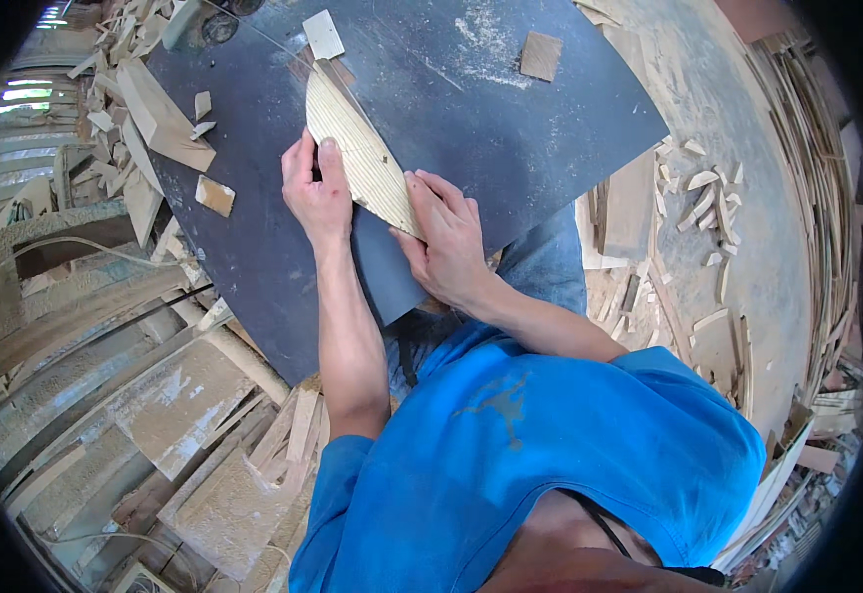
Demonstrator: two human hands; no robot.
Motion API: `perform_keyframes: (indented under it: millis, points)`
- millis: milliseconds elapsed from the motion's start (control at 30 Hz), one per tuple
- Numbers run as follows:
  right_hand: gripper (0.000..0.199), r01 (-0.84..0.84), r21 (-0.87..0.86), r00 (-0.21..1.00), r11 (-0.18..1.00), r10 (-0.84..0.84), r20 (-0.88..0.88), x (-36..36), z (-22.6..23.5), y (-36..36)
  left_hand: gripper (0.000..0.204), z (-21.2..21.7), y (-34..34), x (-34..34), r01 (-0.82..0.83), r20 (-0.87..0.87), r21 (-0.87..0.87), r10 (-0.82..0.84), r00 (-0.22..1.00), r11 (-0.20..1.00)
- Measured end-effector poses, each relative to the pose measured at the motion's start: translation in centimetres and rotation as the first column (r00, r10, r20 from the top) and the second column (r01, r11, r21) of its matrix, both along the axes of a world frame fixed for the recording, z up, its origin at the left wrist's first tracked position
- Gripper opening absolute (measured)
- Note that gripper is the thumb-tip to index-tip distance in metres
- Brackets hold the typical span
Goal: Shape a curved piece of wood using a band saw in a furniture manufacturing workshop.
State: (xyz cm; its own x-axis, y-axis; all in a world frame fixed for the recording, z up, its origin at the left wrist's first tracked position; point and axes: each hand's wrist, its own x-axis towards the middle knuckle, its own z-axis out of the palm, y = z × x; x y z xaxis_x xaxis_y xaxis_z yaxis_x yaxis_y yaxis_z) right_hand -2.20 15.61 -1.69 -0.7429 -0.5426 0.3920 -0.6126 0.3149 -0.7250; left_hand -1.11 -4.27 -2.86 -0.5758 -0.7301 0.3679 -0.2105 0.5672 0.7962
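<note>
View from the head, looking down on a dark, flat, dust-streaked bench [511, 119] of smooth sheet material. At its centre lies a pale wooden piece [357, 153], curved along its left edge and tapering to a point at the far end, its upper face scored by fine parallel grain lines. The left hand [315, 193] presses on the near left edge of the piece, thumb laid flat on the wood and fingers folded down beside the curved edge; its grip is part closed on the piece. The right hand [446, 242] lies at the near right end, fingers spread and flat over the corner of the wood, the grip loosely closed on that end. The piece thus runs from between the two hands away toward the far left. A small square offcut [540, 55] rests far right on the bench, a pale rectangular chip [323, 35] at the far edge, and a tan block [215, 196] near left. Rough timber scraps [155, 109] are heaped left of the bench; thin strips [807, 168] lie on the floor to the right.
</note>
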Motion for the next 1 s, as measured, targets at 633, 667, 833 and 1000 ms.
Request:
perform_keyframes:
  millis: [633, 667, 833, 1000]
  points:
    - [0.073, -0.015, -0.015, 1.0, 1.0, 0.016, 0.014, -1.0, -0.1, -1.6, 0.043, 0.1, -1.0, -1.0, -0.039, -0.032, -0.001, 0.039, 0.999, 0.999]
    - [0.073, 0.003, -0.025, 1.0, 1.0, -0.002, 0.006, -1.1, -0.1, -1.7, 0.043, 0.1, -1.0, -1.0, -0.037, 0.007, 0.027, 0.037, 0.999, 0.999]
    - [0.073, -0.017, -0.025, 1.0, 1.0, 0.017, 0.021, -1.2, -0.2, -2.0, 0.044, 0.0, -1.3, -1.3, -0.044, -0.02, 0.012, 0.044, 0.999, 0.999]
    - [0.073, 0.002, -0.042, 1.0, 0.999, -0.001, 0.015, -1.3, -0.4, -2.2, 0.044, 0.2, -1.4, -1.3, -0.042, 0.019, 0.047, 0.041, 0.999, 0.998]
